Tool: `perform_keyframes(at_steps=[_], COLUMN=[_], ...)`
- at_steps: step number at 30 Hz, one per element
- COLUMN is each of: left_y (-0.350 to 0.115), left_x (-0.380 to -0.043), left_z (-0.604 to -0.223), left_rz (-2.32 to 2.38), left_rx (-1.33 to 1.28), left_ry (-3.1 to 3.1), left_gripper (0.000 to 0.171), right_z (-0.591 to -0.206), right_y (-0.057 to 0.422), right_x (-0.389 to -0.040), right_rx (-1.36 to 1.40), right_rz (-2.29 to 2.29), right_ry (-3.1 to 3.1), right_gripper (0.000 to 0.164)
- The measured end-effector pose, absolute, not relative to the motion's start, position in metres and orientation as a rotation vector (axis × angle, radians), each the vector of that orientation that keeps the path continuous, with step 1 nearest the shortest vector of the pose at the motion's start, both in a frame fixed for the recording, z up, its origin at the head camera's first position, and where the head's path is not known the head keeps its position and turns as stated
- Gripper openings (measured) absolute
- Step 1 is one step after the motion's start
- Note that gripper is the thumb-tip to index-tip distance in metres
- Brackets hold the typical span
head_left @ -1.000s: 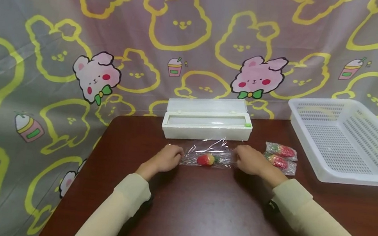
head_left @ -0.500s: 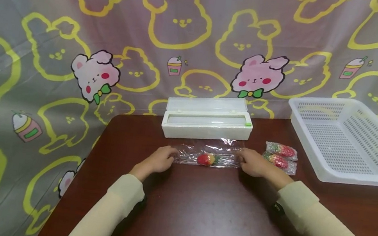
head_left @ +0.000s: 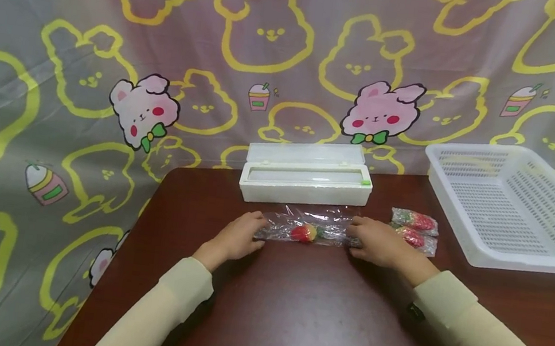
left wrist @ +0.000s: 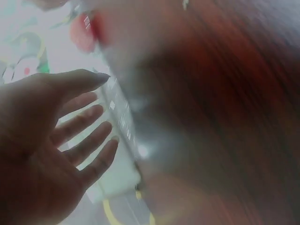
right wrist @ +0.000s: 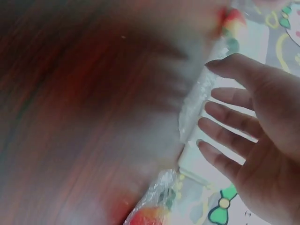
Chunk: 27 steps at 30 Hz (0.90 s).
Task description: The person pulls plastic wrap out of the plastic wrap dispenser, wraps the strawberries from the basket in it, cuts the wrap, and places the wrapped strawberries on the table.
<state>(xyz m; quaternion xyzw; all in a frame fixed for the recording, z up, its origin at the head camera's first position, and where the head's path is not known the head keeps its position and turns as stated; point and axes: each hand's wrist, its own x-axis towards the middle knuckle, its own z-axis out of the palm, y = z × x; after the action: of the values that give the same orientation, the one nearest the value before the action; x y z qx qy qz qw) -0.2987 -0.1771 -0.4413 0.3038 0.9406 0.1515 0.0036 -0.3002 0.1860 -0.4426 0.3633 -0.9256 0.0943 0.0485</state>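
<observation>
A red strawberry with a yellowish top and green leaves (head_left: pixel 304 233) lies on a sheet of clear plastic film (head_left: pixel 278 228) on the table. At the film's left end is my left hand (head_left: pixel 238 234), its fingertips over the edge. My right hand (head_left: pixel 378 242) is at the opposite end in the same way. Both wrist views show the left fingers (left wrist: pixel 89 129) and the right fingers (right wrist: pixel 229 136) spread and nearly straight, thumbs apart, pinching nothing. Part of each film end is hidden under the hands in the head view.
Behind the film stands a long white film dispenser box (head_left: pixel 306 193), lid up, with a green slider. Two film-wrapped strawberries (head_left: pixel 419 221) lie beyond my right hand. A white perforated basket (head_left: pixel 485 257) stands at the right of the brown table (head_left: pixel 301 314), against a patterned curtain (head_left: pixel 294 36).
My hands held the film's ends with bent fingers, then moved slightly apart. Now the fingers have loosened and spread over the ends. The strawberry has stayed in place.
</observation>
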Motion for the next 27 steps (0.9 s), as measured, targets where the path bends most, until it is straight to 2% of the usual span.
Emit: perform_keyframes(at_steps=[4,9,12,18,23,27], left_y=[-0.172,-0.178,-0.182,-0.192,-0.197,-0.195], left_x=[-0.301,-0.305,-0.309,-0.312,-0.317,-0.326], left_z=[-0.449,-0.453,-0.455,-0.459,-0.459,-0.457], left_rz=[0.399,0.406,0.426,0.658,0.825,0.948], left_rx=[1.027,1.016,0.983,0.920,0.860,0.770], left_ry=[2.946,3.021,3.065,3.052,3.000,2.957], left_gripper=[0.031,0.038,0.031,0.011,0.011,0.013], right_z=[-0.451,-0.457,-0.458,-0.456,-0.451,-0.447], right_y=[0.177,0.177,0.179,0.187,0.199,0.205], right_x=[-0.302,-0.303,-0.305,-0.311,-0.318,-0.329], right_rx=[1.193,1.134,1.090,1.078,1.098,0.976], right_rz=[0.197,0.103,0.088,0.380,0.693,0.784], right_ry=[-2.746,-2.709,-2.726,-2.781,-2.784,-2.879], right_gripper=[0.019,0.019,0.017,0.014,0.011,0.007])
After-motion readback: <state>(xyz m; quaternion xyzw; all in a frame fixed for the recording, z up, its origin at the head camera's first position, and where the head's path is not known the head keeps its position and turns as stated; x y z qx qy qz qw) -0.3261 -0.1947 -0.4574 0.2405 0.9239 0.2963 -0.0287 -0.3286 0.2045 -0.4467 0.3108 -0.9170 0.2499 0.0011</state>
